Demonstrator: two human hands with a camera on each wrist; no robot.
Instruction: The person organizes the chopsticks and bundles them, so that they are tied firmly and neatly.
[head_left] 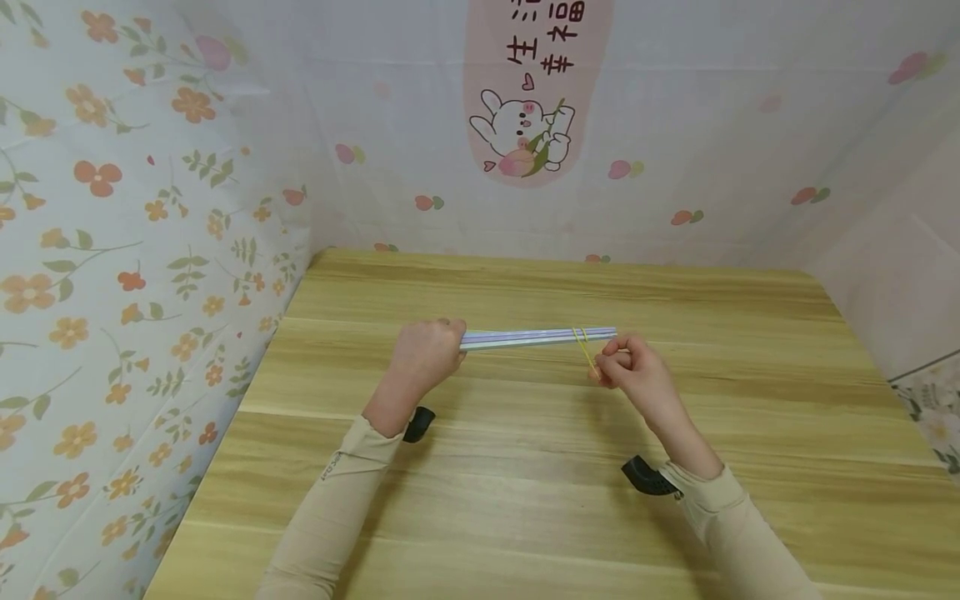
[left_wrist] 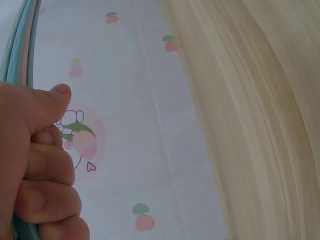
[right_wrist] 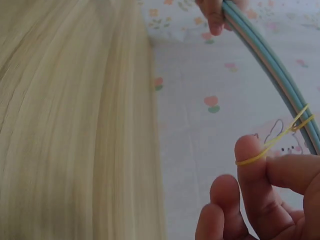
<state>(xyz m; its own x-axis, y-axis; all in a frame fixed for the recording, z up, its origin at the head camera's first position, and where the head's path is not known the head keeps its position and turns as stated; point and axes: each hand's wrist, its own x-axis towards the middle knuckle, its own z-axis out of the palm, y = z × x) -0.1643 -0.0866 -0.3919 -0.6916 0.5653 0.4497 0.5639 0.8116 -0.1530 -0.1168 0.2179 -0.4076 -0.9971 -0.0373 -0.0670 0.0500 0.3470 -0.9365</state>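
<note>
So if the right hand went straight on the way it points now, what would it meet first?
Probably the bundle of sticks, near its right end, just ahead of the right hand in the head view. Depth is unclear, so the hand might pass under or over it.

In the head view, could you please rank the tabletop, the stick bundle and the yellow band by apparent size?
1. Tabletop, by far
2. Stick bundle, long but thin
3. Yellow band, a fine strand

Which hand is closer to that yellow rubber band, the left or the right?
The right hand: the yellow rubber band is looped over one of its fingers. The left hand is farther off, gripping the sticks toward their other end.
</note>
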